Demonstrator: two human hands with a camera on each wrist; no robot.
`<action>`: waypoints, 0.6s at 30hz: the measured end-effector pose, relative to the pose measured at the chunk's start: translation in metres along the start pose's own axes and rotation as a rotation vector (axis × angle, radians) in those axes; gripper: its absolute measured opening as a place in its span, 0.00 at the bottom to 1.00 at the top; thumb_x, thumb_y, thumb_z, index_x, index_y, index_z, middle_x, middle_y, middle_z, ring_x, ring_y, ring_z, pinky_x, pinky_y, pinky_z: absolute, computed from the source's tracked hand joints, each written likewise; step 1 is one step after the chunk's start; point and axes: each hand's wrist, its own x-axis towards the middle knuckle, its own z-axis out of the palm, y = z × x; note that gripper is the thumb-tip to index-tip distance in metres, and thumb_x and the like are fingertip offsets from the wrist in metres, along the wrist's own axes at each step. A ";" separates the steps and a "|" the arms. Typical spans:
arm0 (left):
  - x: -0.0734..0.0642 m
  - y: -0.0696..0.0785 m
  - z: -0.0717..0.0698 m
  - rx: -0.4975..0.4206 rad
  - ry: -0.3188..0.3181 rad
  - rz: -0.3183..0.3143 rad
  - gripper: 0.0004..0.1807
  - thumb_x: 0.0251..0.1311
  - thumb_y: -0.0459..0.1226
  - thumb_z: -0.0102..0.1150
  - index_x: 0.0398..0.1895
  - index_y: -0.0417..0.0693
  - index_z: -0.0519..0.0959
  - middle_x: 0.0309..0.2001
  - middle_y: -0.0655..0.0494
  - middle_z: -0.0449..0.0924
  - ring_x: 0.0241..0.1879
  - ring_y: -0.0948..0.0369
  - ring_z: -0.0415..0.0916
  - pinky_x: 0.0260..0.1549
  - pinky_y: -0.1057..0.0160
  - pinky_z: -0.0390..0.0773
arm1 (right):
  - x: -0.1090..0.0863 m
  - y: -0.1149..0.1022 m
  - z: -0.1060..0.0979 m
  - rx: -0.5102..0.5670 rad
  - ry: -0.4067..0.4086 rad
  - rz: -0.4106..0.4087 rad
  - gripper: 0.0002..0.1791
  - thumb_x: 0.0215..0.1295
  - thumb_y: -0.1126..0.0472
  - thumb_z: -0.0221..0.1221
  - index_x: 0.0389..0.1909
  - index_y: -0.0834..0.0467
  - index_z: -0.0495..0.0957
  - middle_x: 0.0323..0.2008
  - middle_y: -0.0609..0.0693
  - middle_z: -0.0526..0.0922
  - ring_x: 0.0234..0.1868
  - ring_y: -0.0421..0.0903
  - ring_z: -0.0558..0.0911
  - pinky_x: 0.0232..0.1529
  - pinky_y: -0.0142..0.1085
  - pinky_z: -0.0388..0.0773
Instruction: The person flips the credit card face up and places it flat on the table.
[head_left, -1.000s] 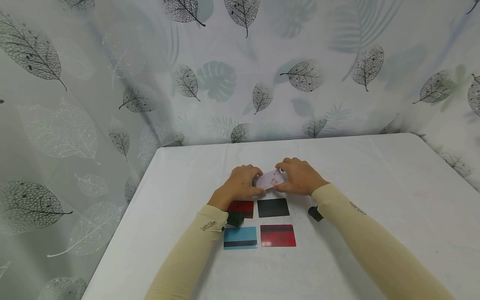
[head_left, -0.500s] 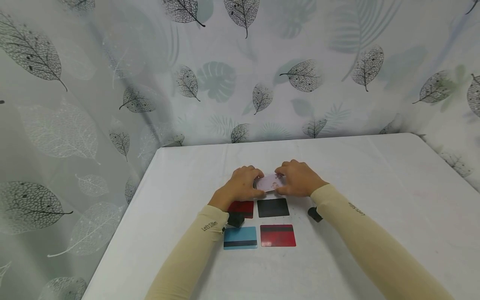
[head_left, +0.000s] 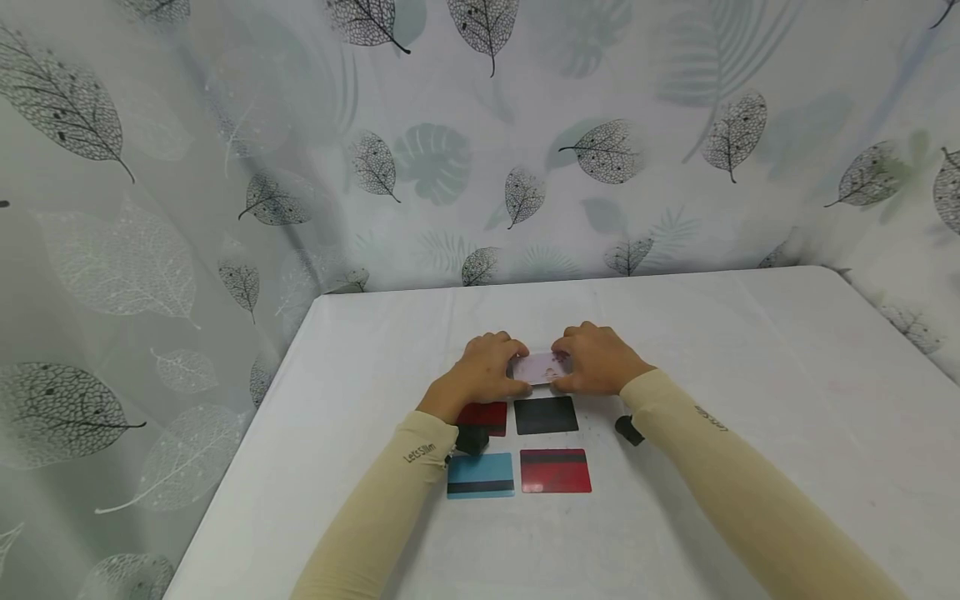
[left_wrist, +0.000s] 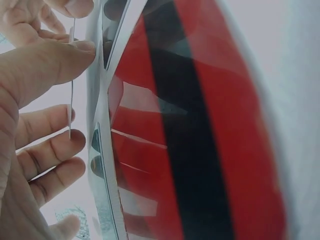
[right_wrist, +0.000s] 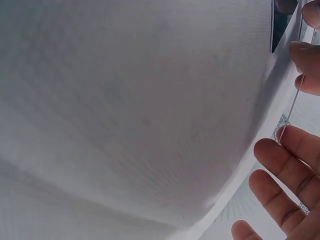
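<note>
A pale pink card (head_left: 537,367) with a small printed picture lies nearly level between my two hands, just beyond the other cards. My left hand (head_left: 486,367) holds its left end between thumb and fingers. At the right end, my right hand (head_left: 597,358) grips it the same way. Both wrist views show the card edge-on, as a thin line beside the fingertips. Nearer to me lie a black card (head_left: 546,415) and, partly under the left wrist, a red striped card (left_wrist: 190,120). Another glossy card (left_wrist: 105,195) shows beneath my left fingers.
A blue card (head_left: 481,476) and a second red card (head_left: 556,472), both with dark stripes, form the near row on the white-covered table (head_left: 750,358). A black wrist device (head_left: 472,439) overlaps the first red card. Leaf-print curtain (head_left: 555,142) hangs behind the table.
The pink card has gone from tilted, right end up, to nearly level. My right hand has lowered slightly with it, while the left hand has barely moved.
</note>
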 end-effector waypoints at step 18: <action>-0.002 0.000 0.000 0.014 -0.011 -0.018 0.32 0.61 0.53 0.71 0.66 0.51 0.79 0.60 0.52 0.78 0.59 0.53 0.73 0.68 0.47 0.66 | 0.001 0.000 0.002 -0.004 -0.039 0.019 0.32 0.56 0.43 0.73 0.56 0.59 0.85 0.45 0.53 0.85 0.45 0.53 0.80 0.50 0.54 0.80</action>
